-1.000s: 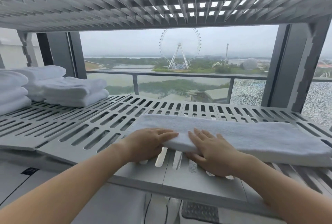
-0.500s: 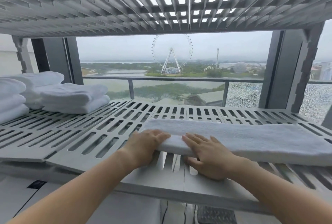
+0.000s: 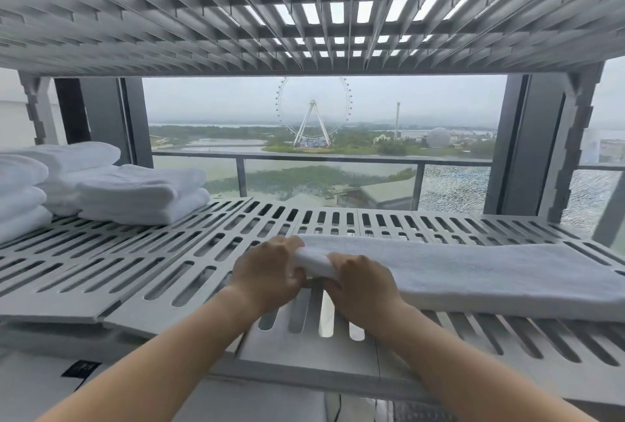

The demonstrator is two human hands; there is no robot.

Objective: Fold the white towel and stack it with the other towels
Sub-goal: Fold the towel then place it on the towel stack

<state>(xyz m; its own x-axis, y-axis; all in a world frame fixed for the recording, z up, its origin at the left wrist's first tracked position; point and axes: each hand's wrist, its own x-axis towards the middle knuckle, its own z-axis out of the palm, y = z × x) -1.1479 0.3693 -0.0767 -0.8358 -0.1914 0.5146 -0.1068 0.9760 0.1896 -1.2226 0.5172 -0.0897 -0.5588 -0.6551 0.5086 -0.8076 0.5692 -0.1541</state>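
A white towel, folded into a long strip, lies across the right half of the slotted grey shelf. My left hand grips the strip's left end, fingers curled round it. My right hand grips the same end just to the right, fingers tucked under its near edge. That end is lifted a little off the shelf. Folded white towels are stacked at the shelf's far left.
Another slotted shelf hangs close overhead. Grey uprights stand at the right and left back corners. More towel piles sit at the left edge. Bare slotted shelf lies between the stacks and my hands. A window is behind.
Both hands lay flat on the towel's left end before; now their fingers have curled round it and raised it slightly. The view has tilted up a little.
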